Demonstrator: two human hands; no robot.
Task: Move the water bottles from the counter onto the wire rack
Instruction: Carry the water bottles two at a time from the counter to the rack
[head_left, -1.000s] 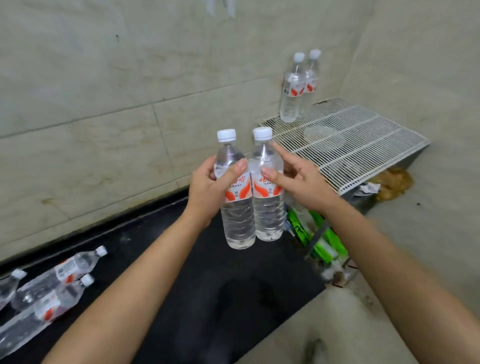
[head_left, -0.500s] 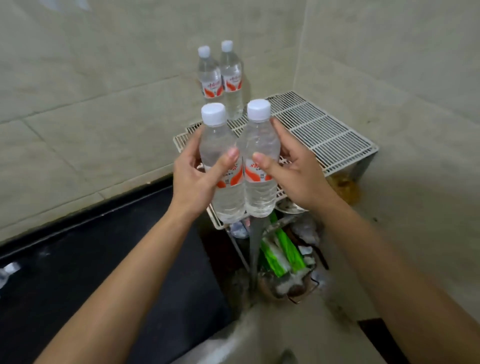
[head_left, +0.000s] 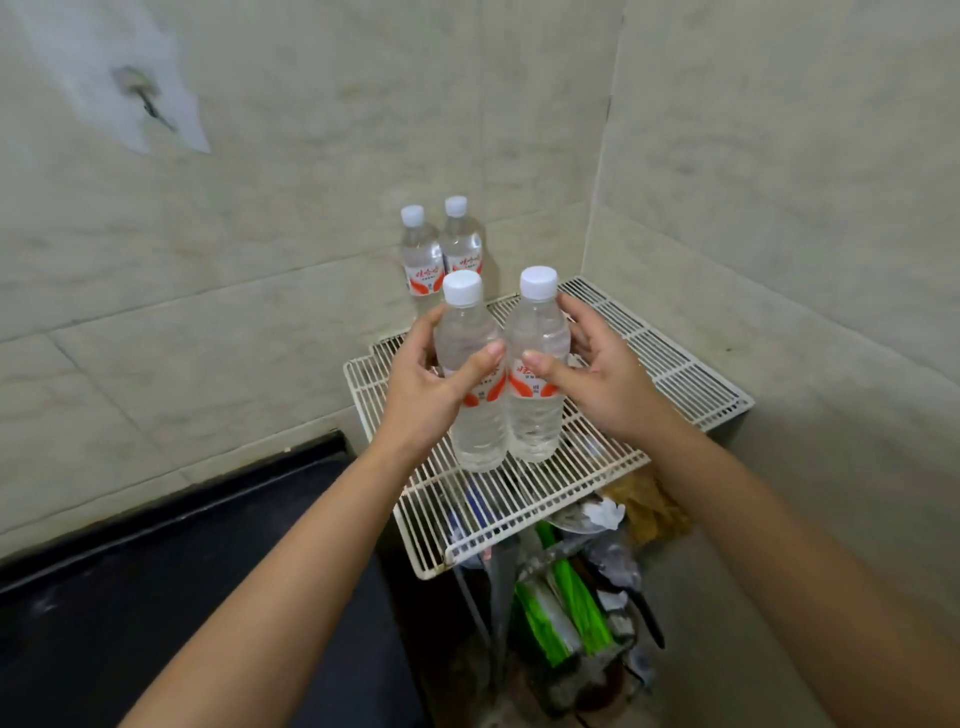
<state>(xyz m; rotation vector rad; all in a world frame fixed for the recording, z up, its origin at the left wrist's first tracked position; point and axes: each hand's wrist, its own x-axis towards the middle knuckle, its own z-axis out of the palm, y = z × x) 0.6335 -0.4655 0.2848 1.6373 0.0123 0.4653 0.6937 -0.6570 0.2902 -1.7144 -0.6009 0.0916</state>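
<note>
My left hand (head_left: 434, 389) grips a clear water bottle (head_left: 475, 415) with a white cap and red label. My right hand (head_left: 602, 382) grips a second, matching bottle (head_left: 535, 421) pressed against the first. Both are upright above the middle of the white wire rack (head_left: 691, 379); I cannot tell whether their bases touch the wires. Two more bottles (head_left: 441, 249) stand side by side at the rack's back left, against the tiled wall.
The black counter (head_left: 156, 597) runs to the left below the rack. Under the rack sit green packets (head_left: 566, 608), crumpled paper and other clutter. Tiled walls close in behind and on the right, forming a corner.
Both hands have carried the two bottles rightward from over the counter to above the rack. The bottles lying on the counter have dropped out of view.
</note>
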